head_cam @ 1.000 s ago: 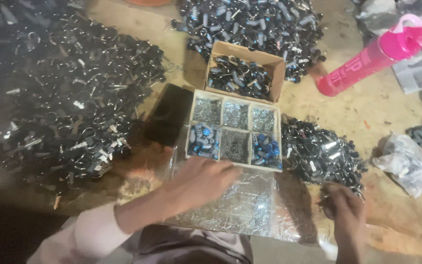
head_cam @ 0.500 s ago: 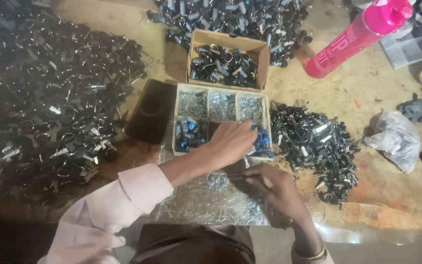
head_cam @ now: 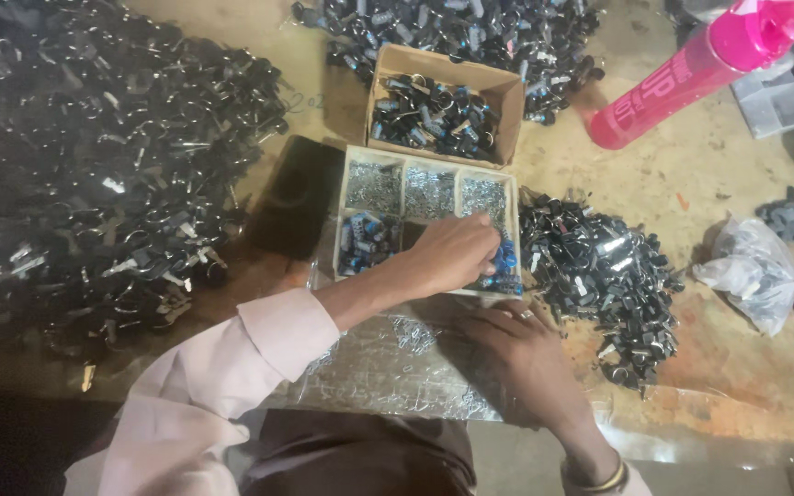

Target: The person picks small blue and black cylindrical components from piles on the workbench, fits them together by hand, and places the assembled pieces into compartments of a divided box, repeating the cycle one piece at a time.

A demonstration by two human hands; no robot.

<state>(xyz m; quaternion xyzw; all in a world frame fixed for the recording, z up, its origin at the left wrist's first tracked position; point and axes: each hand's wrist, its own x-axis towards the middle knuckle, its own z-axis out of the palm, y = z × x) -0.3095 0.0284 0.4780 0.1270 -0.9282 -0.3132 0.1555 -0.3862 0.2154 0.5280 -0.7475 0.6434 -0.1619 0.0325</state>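
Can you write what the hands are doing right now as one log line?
left hand: reaching into divided tray, by blue parts | right hand: resting on clear bag of small metal bits

We see a bright pink bottle [head_cam: 691, 78] far right, blue parts [head_cam: 505, 262] in the pale compartment tray [head_cam: 353, 170], black clips [head_cam: 599, 276] right, brown cardboard box [head_cam: 507, 119].

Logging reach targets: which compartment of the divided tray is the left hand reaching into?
The lower right one, holding blue parts. The left hand covers it, fingers at its far edge; the top three hold silvery bits.
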